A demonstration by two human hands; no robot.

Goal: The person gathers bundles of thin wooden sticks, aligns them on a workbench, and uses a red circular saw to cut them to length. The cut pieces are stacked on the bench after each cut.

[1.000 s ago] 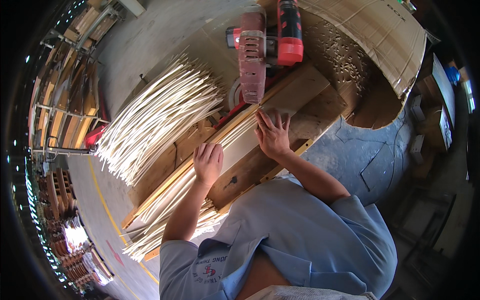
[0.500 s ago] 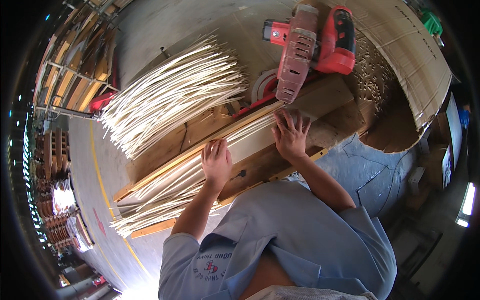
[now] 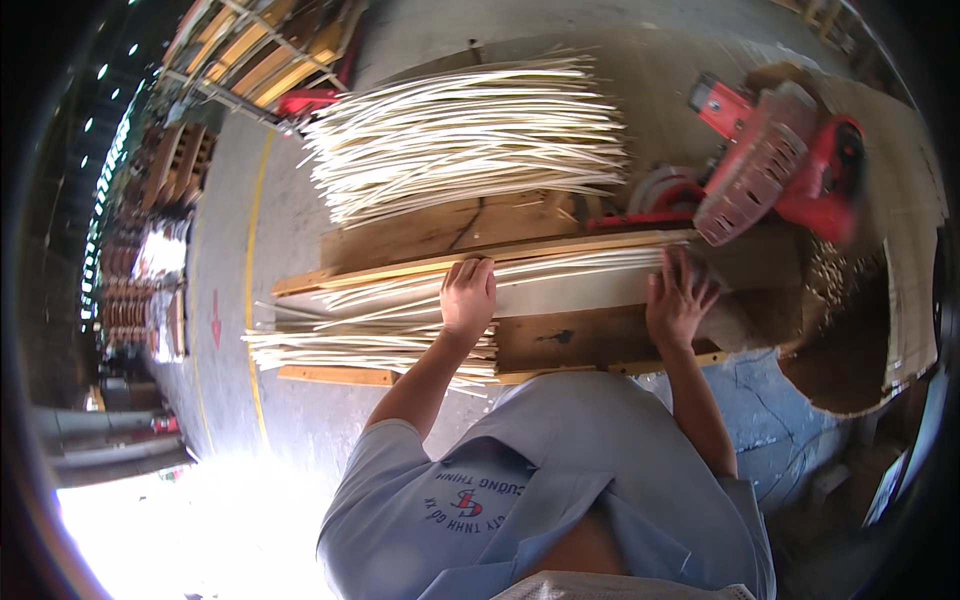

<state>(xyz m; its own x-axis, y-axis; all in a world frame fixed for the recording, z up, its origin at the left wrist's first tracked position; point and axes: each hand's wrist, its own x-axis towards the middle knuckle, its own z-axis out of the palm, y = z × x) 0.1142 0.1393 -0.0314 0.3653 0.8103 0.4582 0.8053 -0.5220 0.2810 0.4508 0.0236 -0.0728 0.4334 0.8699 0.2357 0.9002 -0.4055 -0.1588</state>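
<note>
Several thin pale rods (image 3: 585, 262), wood or rattan by their look, lie lengthwise along a wooden fence (image 3: 375, 271) on the work board. My left hand (image 3: 467, 298) is closed over these rods at mid-length, its fingers together against the fence. Toward the right, my right hand (image 3: 680, 303) rests with spread fingers at the rods' right ends, beside the saw. The red power saw (image 3: 755, 165), a mitre saw by its shape, stands raised just beyond that hand. A looser bunch of similar rods (image 3: 370, 345) lies near my left forearm.
A large pile of pale rods (image 3: 465, 135) lies beyond the fence. At the right, an open cardboard box (image 3: 915, 300) stands beside many small cut bits (image 3: 828, 272). A rack of boards (image 3: 265, 55) is at the far left, and a yellow line (image 3: 254, 230) runs along the floor.
My view has turned, so the bench now lies more level across it. Both hands stay on the rods along the fence, the right one with its fingers still spread.
</note>
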